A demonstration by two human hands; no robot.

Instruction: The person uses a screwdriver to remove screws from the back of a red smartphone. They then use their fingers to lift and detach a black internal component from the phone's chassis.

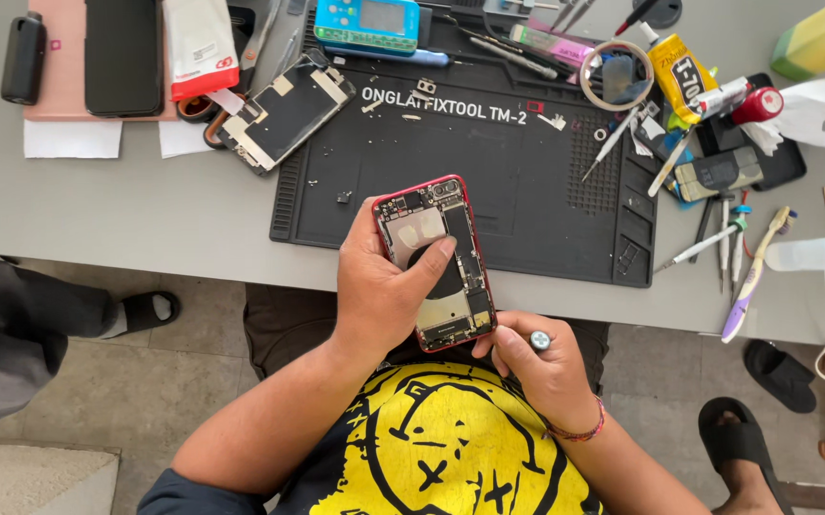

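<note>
An opened red phone body (pixel 436 262) with its back-side internals exposed is held over the near edge of the black work mat (pixel 517 181). My left hand (pixel 382 291) grips it from the left, thumb pressed on the dark round coil in its middle. My right hand (pixel 541 367) sits below the phone's lower right corner, fingers closed around a small screwdriver (pixel 538 339) whose silver cap points up.
A detached phone screen (pixel 284 110) lies at the mat's top left. A glue tube (pixel 681 81), tape roll (pixel 616 74), tweezers, screwdrivers (pixel 708 243) and a toothbrush (pixel 754 277) crowd the right of the grey table (pixel 145 205). Another person's leg and sandal (pixel 145 310) are at left.
</note>
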